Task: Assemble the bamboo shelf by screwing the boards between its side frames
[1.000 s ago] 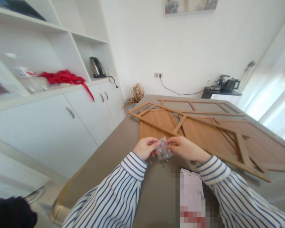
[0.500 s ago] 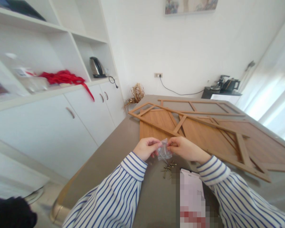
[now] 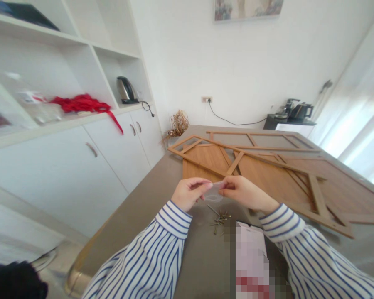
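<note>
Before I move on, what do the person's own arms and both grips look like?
The left sleeve and right sleeve are long, white with narrow blue stripes running lengthwise. Their cuffs carry the same stripes crosswise. The left grip and right grip are bare, five-fingered hands; no gloves, rings or watch show.

- Back wall (image 3: pixel 174 62): plain white; we note a picture (image 3: pixel 247 9) cut off by the top edge and a socket (image 3: pixel 206 99) with a black cable (image 3: pixel 237 124) plugged in.
- Left side: white shelving (image 3: pixel 104 77) over white cupboard doors (image 3: pixel 40 170) with curved handles; on the ledge we see a steel kettle (image 3: pixel 126 89) and red cloth (image 3: pixel 84 104).
- Right side: pale curtain (image 3: pixel 361 108), bright light coming through its folds.
- Far right: low black cabinet (image 3: pixel 271 121) bearing a dark kettle (image 3: pixel 301 111).
- Table (image 3: pixel 143 216): grey-brown top, rounded near corner.
- Floor (image 3: pixel 62 257): pale patch, lower left, beside a black object (image 3: pixel 15 280) we cannot identify.
</note>
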Demonstrator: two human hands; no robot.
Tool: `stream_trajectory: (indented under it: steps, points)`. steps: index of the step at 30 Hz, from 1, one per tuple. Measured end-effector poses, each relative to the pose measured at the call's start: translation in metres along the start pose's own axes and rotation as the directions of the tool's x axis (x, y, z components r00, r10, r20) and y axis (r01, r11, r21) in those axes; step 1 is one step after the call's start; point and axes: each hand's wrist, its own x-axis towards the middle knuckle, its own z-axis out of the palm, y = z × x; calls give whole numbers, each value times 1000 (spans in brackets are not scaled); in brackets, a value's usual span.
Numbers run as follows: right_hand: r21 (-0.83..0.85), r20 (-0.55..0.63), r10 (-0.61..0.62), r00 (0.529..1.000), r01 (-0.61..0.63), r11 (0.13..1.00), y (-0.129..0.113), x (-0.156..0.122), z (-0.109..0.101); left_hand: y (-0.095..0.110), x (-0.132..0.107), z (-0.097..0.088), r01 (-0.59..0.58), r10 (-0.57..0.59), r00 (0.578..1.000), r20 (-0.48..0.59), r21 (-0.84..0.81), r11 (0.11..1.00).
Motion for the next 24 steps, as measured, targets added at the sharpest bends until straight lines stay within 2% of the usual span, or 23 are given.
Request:
stream_trajectory:
  steps: [5,9,13,15,18,20,22,24]
  points:
    - [74,-15,-17,1000,18,997,-9,-2,-1,-2,1,0,-22,22,1000,-22,6,1000]
    - [112,-109,-95,989,108,988,-15,-1,-3,-1,1,0,-35,35,999,-18,-2,999]
    - [91,-197,-88,976,108,990,-16,0,-4,-2,1,0,-8,8,1000,-14,-13,1000]
    - [96,-239,-71,968,96,991,-16,1,-5,-6,2,0,61,-58,997,48,-47,997]
    - [120,-294,-40,955,78,990,-14,2,-6,-13,3,-1,157,-145,967,208,-39,987]
    - [137,-314,-26,949,73,988,-13,2,-5,-15,3,-1,181,-172,953,248,-14,983]
    - [160,-307,-5,952,57,986,-12,2,-4,-15,3,-1,183,-177,963,203,-12,983]
    - [193,-246,34,969,15,981,-11,2,-2,-12,4,0,169,-165,978,127,-23,985]
